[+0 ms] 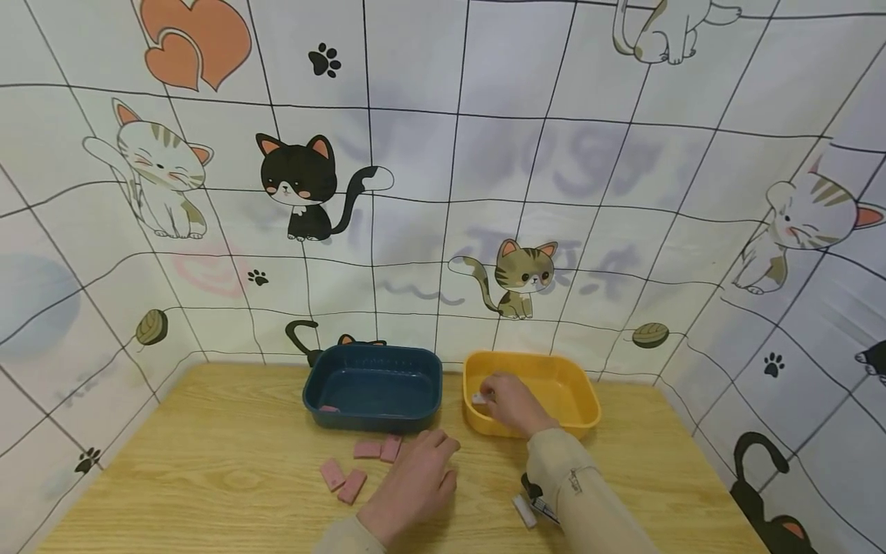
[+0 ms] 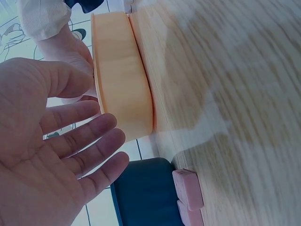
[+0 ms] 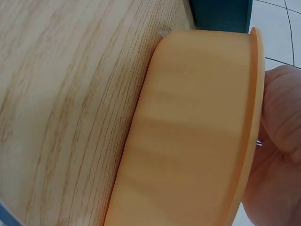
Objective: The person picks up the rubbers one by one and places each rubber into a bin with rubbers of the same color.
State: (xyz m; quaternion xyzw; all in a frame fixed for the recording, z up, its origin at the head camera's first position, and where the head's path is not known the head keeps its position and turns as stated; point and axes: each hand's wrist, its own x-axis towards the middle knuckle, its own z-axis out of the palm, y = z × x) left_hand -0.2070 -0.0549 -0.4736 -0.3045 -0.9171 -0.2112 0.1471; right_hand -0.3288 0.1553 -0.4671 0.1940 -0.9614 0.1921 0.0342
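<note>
My right hand (image 1: 515,404) reaches over the near left part of the yellow tray (image 1: 577,385), fingers curled. A small whitish object (image 1: 477,398) shows at its fingertips. In the right wrist view, a bit of shiny metal (image 3: 259,143) shows beside the hand, and the tray wall hides the fingertips. My left hand (image 1: 418,477) hovers over the table with loosely bent fingers and a bare palm. Just left of it are several pink rectangular blocks (image 1: 367,449). Behind them stands a dark blue tray (image 1: 374,422) with a pink piece (image 1: 328,408) inside.
By the right sleeve lie a white block (image 1: 524,511), a metal item (image 1: 544,509) and a black item (image 1: 531,486), partly covered by the sleeve. Both trays stand at the back of the wooden table (image 1: 228,462), against a cat-patterned sheet (image 1: 415,154).
</note>
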